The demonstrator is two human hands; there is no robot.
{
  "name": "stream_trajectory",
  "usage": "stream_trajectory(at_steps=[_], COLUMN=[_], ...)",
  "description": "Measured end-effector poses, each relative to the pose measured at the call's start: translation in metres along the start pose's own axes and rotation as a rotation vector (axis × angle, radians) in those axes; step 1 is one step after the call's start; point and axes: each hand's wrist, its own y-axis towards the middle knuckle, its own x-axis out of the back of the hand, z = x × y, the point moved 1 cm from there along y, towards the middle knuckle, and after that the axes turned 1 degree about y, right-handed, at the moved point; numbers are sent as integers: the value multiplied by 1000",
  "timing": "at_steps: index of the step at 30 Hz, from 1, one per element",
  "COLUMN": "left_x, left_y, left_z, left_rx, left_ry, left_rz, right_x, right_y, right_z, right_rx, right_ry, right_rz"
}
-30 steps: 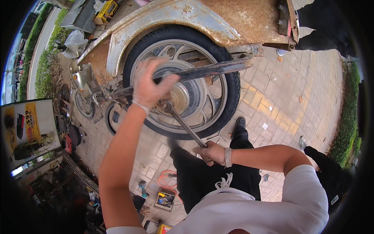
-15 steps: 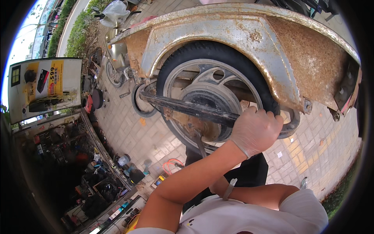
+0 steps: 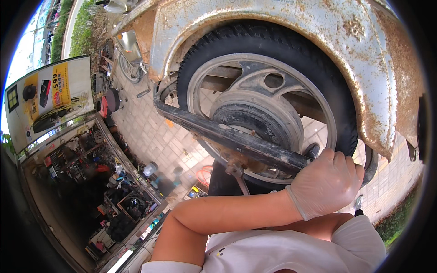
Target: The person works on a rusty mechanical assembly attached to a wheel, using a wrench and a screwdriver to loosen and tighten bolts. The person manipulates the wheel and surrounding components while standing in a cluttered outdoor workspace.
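Observation:
My left hand (image 3: 325, 184), in a thin clear glove, is closed around the right part of a worn black metal bar (image 3: 218, 133). This bar crosses in front of a wheel with a black tyre (image 3: 268, 41), a grey spoked rim and a large round hub (image 3: 259, 116). Below the bar, a wrench (image 3: 237, 175) sits at the rusty axle end, its handle running down behind my left forearm. My right forearm (image 3: 291, 226) passes behind the left one, which hides my right hand. A rusty silver mudguard (image 3: 318, 22) arches over the tyre.
To the left stands an open cabinet (image 3: 34, 177) crowded with tools and parts, its lid carrying a poster (image 3: 50, 93). Bottles, an orange cord (image 3: 203, 174) and other small items lie on the paving (image 3: 150, 120). Motorbike parts (image 3: 129, 48) stand at the far left.
The wheel and mudguard appear larger and nearer. In the picture, my left hand has shifted right and down, still around the bar. My right wrist, partly seen before, is now hidden.

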Motion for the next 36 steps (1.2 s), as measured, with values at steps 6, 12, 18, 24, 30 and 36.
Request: stream_trajectory(at_steps=[6,12,18,24,30,36], left_x=[3,-1,5,4,4,-1], left_y=[0,-4,6,2,3,-5], left_z=[1,3,1,0,4,5], left_rx=[-36,-110,-107,-109,-152,-96], left_ry=[-93,68,131,154,126,47], left_rz=[49,16,95,98,-23,7], right_x=[-16,-32,-31,-36,-38,-35], right_y=[8,35,31,33,49,60], right_z=[-18,-33,6,3,-26,-44], right_rx=[37,216,3,117,273,194], right_ry=[64,120,73,77,60,141], right_rz=[-7,-54,-166,-226,-83,1])
